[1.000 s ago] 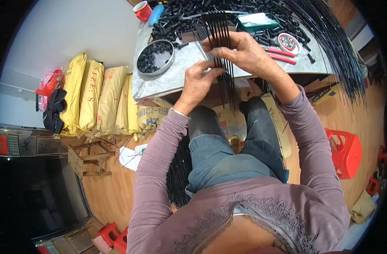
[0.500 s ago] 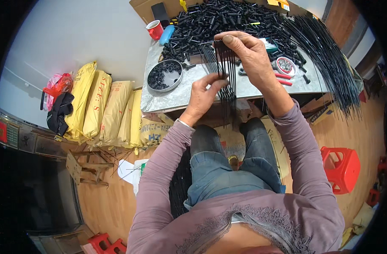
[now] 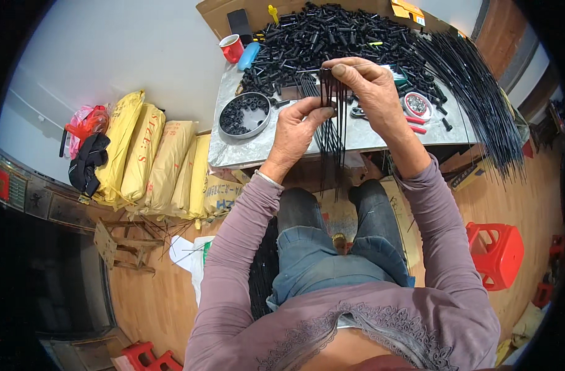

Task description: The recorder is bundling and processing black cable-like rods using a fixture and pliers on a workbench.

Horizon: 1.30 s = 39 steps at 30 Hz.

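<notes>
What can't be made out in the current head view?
All in the head view:
Right hand: some fingertips, hidden by the hand itself.
Thin black rods hanging below it: exact count, too thin and overlapping.
Green tray: most of it, hidden by the right hand.
Small metal pieces in the round tub: exact shape, too small.
Red plastic stool at lower left: legs, cut off by the lower edge.

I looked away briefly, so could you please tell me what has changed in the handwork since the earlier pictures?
The right hand, still holding the black rods, has shifted its grip up to their top ends, which rose above it a second ago. The left hand has come up closer to the right in the last half second. The red mug and round dish stayed put.
</notes>
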Tool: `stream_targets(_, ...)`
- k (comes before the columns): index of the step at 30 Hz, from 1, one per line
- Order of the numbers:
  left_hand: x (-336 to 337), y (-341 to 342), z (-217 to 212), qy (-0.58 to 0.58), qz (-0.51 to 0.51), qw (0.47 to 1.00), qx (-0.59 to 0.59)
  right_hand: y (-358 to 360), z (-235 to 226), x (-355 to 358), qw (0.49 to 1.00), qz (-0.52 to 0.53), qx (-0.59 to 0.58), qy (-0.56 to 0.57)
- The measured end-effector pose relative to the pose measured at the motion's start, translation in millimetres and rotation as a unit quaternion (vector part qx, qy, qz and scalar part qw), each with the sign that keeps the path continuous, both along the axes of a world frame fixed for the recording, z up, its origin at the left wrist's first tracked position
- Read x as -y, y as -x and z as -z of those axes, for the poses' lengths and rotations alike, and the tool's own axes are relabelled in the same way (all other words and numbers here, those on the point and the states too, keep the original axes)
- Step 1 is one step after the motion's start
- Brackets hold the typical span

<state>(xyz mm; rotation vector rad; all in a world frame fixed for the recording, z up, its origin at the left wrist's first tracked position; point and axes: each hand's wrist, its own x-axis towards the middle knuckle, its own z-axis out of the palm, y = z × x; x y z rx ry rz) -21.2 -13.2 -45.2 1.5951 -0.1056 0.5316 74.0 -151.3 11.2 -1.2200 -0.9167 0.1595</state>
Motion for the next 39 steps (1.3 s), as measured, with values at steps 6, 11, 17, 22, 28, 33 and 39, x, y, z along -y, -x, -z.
stream_targets(6, -0.3, 3.4, 0.6, 0.032, 0.003, 0.999, 0.002, 0.3, -0.2, 0.4, 1.000, 0.010, 0.014, 0.003)
stream_targets(11, -6.8, 6.6, 5.4, 0.075, 0.016, 0.997, 0.012, -0.6, 0.9, 2.0, 0.999, 0.007, -0.042, -0.017)
stream_targets(17, -6.3, 6.1, 4.1, 0.062, 0.014, 0.998, 0.010, 2.8, 1.4, 3.8, 0.998, 0.042, -0.038, -0.025)
stream_targets(22, -6.8, 6.0, 3.7, 0.091, 0.022, 0.996, 0.006, 6.3, 4.6, -1.1, 0.997, 0.044, -0.059, -0.038)
stream_targets(28, -8.3, 4.6, 7.0, 0.115, 0.016, 0.993, 0.028, 7.5, 6.4, -2.3, 0.995, 0.044, -0.075, -0.042)
stream_targets(33, -7.7, 4.0, 8.3, 0.111, 0.007, 0.993, 0.022, 9.4, 6.5, -3.6, 0.994, 0.056, -0.078, -0.054)
stream_targets(39, -5.3, 2.6, 8.4, 0.120, 0.000, 0.992, 0.026, 12.1, 5.6, -2.5, 0.992, 0.048, -0.089, -0.074)
